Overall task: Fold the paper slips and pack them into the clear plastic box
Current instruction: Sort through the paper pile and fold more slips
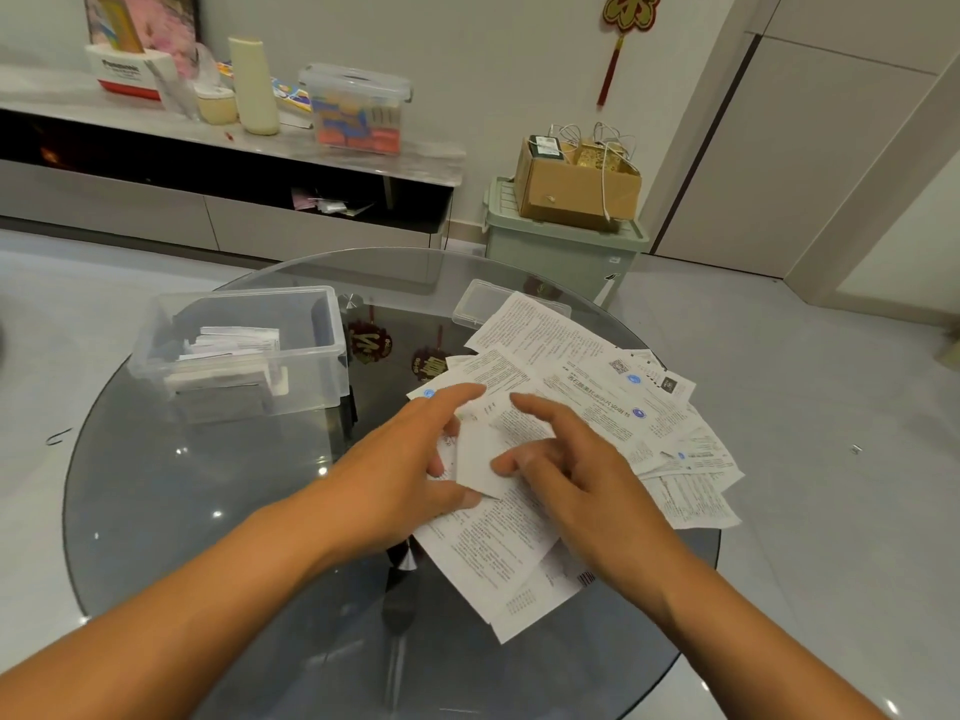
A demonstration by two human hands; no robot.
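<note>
Two hands meet over a partly folded paper slip (480, 459) at the middle of the frame: the left hand (400, 459) presses its edge with thumb and extended fingers, and the right hand (566, 465) holds it down with loosely bent fingers. Under them a loose pile of printed paper slips (587, 407) spreads rightward on the round glass counter (208, 511). Farther up left stands the clear plastic box (239, 350), folded slips stacked inside, with its lid (480, 304) behind the pile.
</note>
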